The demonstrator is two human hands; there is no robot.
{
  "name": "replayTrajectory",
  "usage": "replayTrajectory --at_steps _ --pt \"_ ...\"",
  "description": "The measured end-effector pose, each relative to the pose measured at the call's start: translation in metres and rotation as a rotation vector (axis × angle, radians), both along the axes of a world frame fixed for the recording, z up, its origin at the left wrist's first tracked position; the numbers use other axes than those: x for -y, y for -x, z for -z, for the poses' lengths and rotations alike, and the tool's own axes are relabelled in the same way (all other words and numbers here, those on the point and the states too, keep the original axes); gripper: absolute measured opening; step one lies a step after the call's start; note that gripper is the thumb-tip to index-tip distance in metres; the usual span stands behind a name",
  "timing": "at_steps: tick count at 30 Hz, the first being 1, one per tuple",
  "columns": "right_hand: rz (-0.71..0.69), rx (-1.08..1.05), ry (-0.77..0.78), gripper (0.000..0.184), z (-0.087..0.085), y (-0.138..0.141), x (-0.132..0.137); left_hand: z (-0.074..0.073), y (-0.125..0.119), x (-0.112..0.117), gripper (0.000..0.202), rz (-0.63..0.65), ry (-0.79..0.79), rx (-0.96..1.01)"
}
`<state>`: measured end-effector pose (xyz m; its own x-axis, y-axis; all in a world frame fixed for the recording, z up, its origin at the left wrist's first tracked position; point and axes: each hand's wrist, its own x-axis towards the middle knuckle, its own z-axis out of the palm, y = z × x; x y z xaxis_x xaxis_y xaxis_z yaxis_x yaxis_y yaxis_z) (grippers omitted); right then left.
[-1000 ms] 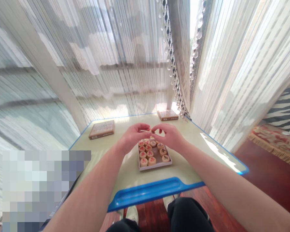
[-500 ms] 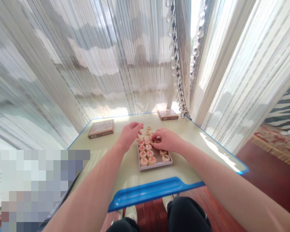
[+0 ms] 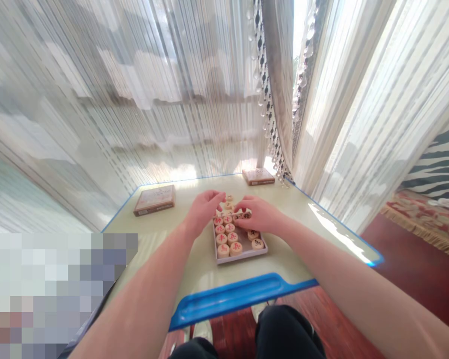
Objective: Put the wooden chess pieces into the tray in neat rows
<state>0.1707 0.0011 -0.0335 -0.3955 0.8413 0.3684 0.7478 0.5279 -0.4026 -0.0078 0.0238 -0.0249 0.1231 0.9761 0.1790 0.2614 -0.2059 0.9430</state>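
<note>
A shallow white tray (image 3: pixel 241 257) lies in the middle of a pale table (image 3: pixel 194 269) and holds several round wooden chess pieces (image 3: pixel 229 238) with red and black characters. My right hand (image 3: pixel 260 215) rests over the tray's far right part, fingers pinched on a piece with black marking (image 3: pixel 246 215). My left hand (image 3: pixel 202 208) hovers at the tray's far left corner, fingers curled toward loose pieces (image 3: pixel 229 200) lying beyond the tray. Whether it grips one is hidden.
A flat brown box (image 3: pixel 154 198) lies at the table's far left, another box (image 3: pixel 258 176) at the far right. The near table edge has a blue trough (image 3: pixel 228 298). String curtains hang close around the table. My knees show below.
Both hands came down from a raised pinch together above the tray; the right settled onto the tray's pieces, the left moved toward the loose pieces beyond it.
</note>
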Motion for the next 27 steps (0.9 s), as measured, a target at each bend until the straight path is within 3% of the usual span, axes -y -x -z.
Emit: replayTrajectory --at_steps 9,14,19,27 --pt "0.015 -0.010 0.012 0.017 0.004 0.000 -0.004 0.001 0.007 -0.005 0.047 0.001 0.064 0.160" --pt "0.038 -0.056 -0.049 0.014 0.003 -0.004 -0.002 0.009 0.015 -0.015 0.041 -0.084 0.003 0.038" --pt "-0.027 -0.044 -0.021 0.016 0.004 -0.004 0.000 0.010 0.020 -0.021 0.031 -0.182 -0.073 -0.108" --pt "-0.064 -0.027 -0.009 0.013 0.005 -0.001 -0.001 0.005 0.010 -0.010 0.021 -0.122 -0.119 -0.191"
